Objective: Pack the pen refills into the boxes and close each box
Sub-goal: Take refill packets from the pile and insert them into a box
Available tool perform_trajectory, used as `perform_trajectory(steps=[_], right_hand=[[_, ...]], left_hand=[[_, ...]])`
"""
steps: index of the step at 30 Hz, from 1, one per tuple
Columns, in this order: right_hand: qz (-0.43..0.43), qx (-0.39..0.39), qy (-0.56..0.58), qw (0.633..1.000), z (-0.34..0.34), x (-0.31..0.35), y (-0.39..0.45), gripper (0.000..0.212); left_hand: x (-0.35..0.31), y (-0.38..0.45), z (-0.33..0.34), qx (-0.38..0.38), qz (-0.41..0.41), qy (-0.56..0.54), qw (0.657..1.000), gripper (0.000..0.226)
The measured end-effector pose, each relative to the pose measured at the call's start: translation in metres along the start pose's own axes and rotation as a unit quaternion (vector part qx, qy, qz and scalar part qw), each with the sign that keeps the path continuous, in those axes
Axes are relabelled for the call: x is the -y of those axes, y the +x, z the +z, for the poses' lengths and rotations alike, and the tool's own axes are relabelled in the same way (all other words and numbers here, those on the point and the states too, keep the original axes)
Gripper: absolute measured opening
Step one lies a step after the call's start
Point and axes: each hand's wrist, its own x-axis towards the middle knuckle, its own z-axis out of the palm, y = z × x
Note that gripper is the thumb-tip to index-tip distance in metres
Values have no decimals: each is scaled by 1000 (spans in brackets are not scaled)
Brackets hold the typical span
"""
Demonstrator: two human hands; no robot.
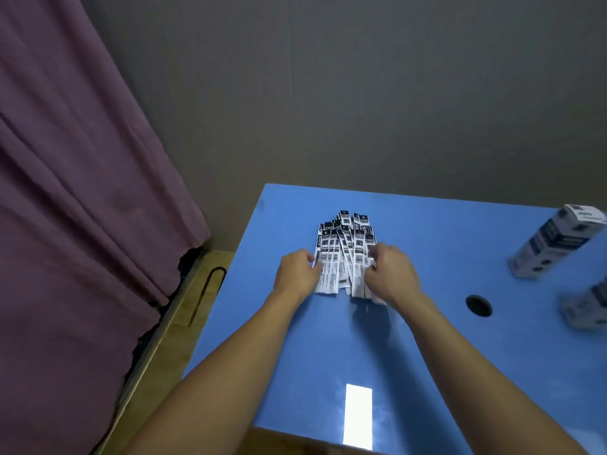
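A loose pile of pen refills (345,251) in black-and-white printed sleeves lies on the blue table (328,339), fanned out away from me. My left hand (297,274) curls against the pile's left edge and my right hand (389,272) curls against its right edge, both gripping the refills from the sides. A white and dark-blue box (555,246) stands tilted at the far right. A second box (588,307) shows partly at the right edge, blurred.
A round dark hole (478,305) sits in the table right of my right forearm. A purple curtain (82,192) hangs at the left, with wooden floor and a thin black hook (205,290) below the table's left edge. A grey wall rises behind.
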Motion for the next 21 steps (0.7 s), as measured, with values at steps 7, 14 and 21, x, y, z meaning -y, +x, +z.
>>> perform_trajectory(steps=[7,14,21], right_hand=[[15,-12,-1,1000,-7,-14,-4,39],[9,-19,1,1000,-9,-21,-4,37],[7,-9,1,1000,-4,-21,-3,39]], left_hand=[[-22,18,27,-7,17,85,996,46],[-27,21,26,3,-2,115,993,30],[-31,20,17,13,-35,100,994,21]])
